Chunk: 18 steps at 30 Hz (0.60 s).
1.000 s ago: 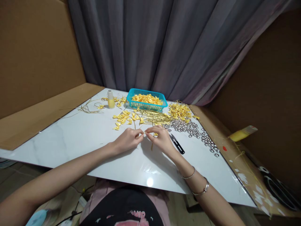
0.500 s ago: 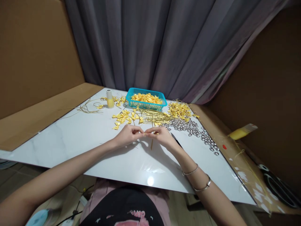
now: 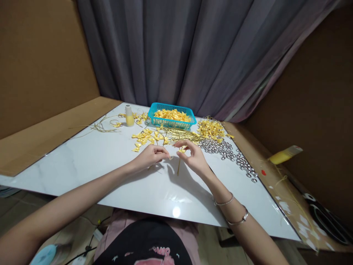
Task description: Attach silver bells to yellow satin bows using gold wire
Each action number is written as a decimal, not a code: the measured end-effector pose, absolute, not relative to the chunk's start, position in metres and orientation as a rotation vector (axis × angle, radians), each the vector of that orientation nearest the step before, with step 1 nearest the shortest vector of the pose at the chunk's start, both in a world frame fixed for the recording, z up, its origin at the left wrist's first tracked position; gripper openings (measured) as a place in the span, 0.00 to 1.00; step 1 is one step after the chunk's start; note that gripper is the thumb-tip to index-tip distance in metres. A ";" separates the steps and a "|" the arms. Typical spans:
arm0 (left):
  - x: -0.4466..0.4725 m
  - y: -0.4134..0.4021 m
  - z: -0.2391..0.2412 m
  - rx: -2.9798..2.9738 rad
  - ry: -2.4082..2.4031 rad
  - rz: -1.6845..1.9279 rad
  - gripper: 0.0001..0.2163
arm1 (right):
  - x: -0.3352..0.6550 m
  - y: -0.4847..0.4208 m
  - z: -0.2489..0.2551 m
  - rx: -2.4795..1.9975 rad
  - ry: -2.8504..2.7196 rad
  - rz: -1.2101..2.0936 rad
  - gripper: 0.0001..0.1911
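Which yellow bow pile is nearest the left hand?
The loose scatter of bows just beyond the left hand, on bare table. The others lie farther back: one fills the teal basket, one heaps beside the silver bells.

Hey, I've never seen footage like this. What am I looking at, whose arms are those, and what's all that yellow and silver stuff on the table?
No machine here: a camera worn on a person's head looks down at their own two bare hands, so the arms enter from below. The left hand pinches something too thin to make out. The right hand, bracelets on its wrist, holds a small yellow bow on a gold stem in its grip. On the white table lie a blue basket of yellow pieces, loose yellow bows, gold wires, silver beads and a small yellow bottle.
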<state>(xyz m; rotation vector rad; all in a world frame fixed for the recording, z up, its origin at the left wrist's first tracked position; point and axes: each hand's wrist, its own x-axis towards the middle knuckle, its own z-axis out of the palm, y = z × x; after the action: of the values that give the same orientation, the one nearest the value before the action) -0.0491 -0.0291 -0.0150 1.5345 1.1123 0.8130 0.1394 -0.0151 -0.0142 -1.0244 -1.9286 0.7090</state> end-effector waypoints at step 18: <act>-0.052 -0.027 -0.017 1.500 1.035 0.822 0.10 | 0.138 -0.013 -0.021 -0.825 -2.160 0.518 0.18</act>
<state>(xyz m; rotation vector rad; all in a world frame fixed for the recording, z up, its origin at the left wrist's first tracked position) -0.0519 -0.0270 -0.0173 1.4998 1.0353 0.8216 0.1382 -0.0128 -0.0214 -0.8252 -2.1604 0.5182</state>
